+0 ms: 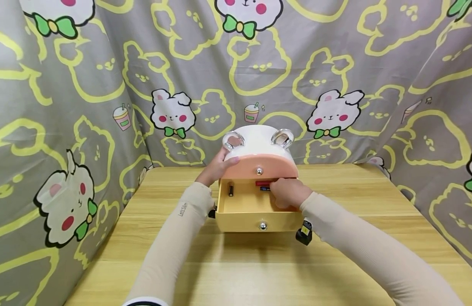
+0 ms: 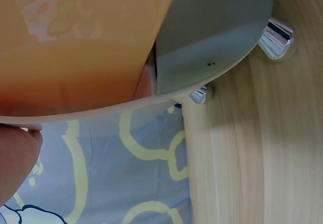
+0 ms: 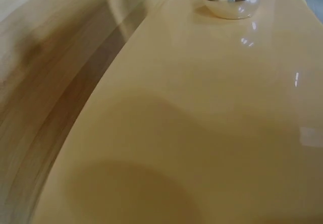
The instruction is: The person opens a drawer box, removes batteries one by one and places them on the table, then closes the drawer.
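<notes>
A small bear-shaped drawer cabinet point(image 1: 255, 140), white on top with two shiny ears, stands on the table. Its pink upper drawer point(image 1: 251, 165) is closed; the yellow lower drawer point(image 1: 240, 222) is pulled out. My left hand point(image 1: 217, 165) grips the cabinet's left side, thumb on the pink front's edge. My right hand point(image 1: 289, 192) reaches into the yellow drawer's right half, fingers bent and their tips hidden. Right beside it lie a red stick-like thing point(image 1: 263, 183) and a blue-and-black battery point(image 1: 265, 188). Another dark battery point(image 1: 231, 191) lies at the drawer's left.
Silver round knobs sit on the pink front point(image 1: 259, 171) and the yellow front point(image 1: 263, 225). The wooden table point(image 1: 259, 272) spreads around the cabinet. Behind and at both sides hangs a grey patterned curtain point(image 1: 205, 76).
</notes>
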{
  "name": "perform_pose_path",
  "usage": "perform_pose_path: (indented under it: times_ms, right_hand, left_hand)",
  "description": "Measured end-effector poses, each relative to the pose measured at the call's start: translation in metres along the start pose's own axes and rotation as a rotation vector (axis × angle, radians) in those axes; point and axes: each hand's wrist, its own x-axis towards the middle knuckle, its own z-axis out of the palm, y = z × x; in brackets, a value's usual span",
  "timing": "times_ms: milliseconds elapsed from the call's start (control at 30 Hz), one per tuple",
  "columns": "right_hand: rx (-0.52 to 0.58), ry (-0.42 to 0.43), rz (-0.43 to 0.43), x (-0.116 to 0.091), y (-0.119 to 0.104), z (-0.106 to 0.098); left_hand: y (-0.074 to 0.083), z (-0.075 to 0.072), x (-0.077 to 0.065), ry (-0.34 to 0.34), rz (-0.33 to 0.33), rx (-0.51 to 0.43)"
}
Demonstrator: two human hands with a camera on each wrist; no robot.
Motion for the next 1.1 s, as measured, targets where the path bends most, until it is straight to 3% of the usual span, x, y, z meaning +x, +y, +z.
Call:
perform_pose_path:
  times_ms: [167, 533, 1100]
  right_hand:
    - [-0.014, 0.073, -0.016, -0.002, 0.000, 0.003]
    - [-0.186, 0.195, -0.062, -0.010, -0.003, 0.004]
    - [-0.018, 0.195, -0.071, -0.009, 0.000, 0.003]
  left_hand:
    - [-0.001, 0.000, 0.000, 0.003, 0.001, 0.005]
    - [-0.002, -0.001, 0.001, -0.009, -0.004, 0.000]
    - [-0.001, 0.000, 0.000, 0.003, 0.023, 0.018]
